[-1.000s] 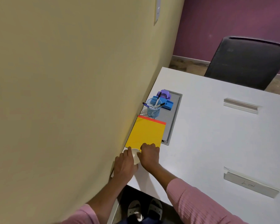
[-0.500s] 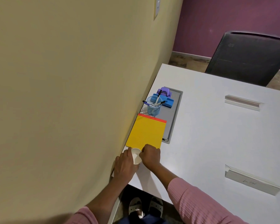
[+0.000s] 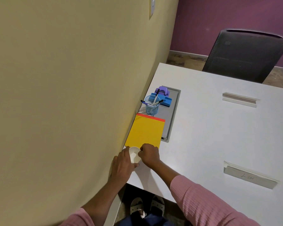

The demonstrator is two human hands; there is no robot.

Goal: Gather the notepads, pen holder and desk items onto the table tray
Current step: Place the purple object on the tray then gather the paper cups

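Note:
A small white cup (image 3: 134, 155) sits at the near left corner of the white table, held between my left hand (image 3: 123, 163) and my right hand (image 3: 149, 154). Just beyond it lies a yellow notepad (image 3: 145, 132) with a red top strip, partly over the grey recessed tray (image 3: 171, 118). At the notepad's far end a blue mesh pen holder (image 3: 152, 107) with several pens stands upright. Behind it on the tray are a blue item (image 3: 165, 99) and a purple hole punch (image 3: 162, 91).
A yellow wall (image 3: 72, 95) runs close along the table's left edge. A black chair (image 3: 245, 54) stands at the far side. Two grey cable flaps (image 3: 240, 99) (image 3: 249, 176) are set into the white tabletop (image 3: 211, 136). My feet show below the table's near edge.
The white cup has come up between my two hands and shows more fully. My right hand shifted slightly off the notepad's near edge onto the cup.

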